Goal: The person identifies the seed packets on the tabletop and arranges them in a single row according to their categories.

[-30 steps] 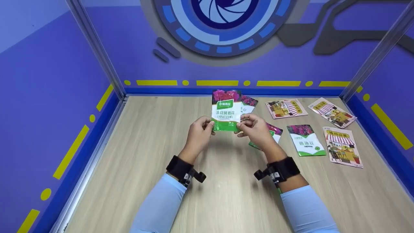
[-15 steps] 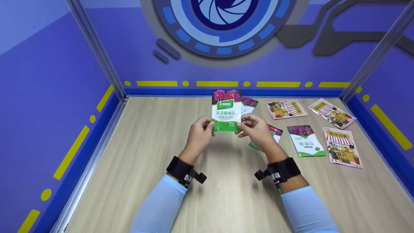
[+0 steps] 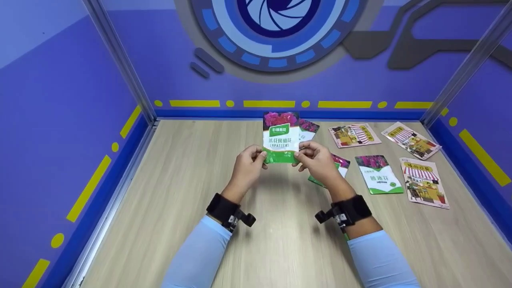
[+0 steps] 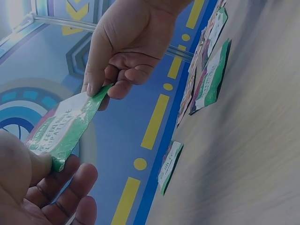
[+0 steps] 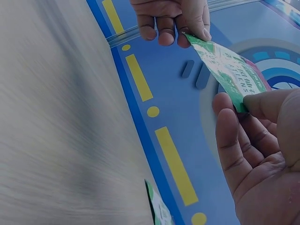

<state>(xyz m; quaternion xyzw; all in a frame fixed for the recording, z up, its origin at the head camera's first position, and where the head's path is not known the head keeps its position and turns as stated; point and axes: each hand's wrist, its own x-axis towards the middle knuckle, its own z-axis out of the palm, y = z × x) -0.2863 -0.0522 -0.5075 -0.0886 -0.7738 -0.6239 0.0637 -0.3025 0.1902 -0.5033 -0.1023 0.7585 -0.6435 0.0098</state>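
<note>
Packet (image 3: 281, 138), glossy white between pink blooms and a green base, is held above the table (image 3: 192, 172), your left hand (image 3: 248, 163) and right hand (image 3: 317, 161) pinching its lower corners.

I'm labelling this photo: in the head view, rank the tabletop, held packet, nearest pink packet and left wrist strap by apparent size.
Tabletop
Held packet and nearest pink packet: too alike to rank; distances may differ
Left wrist strap
</note>
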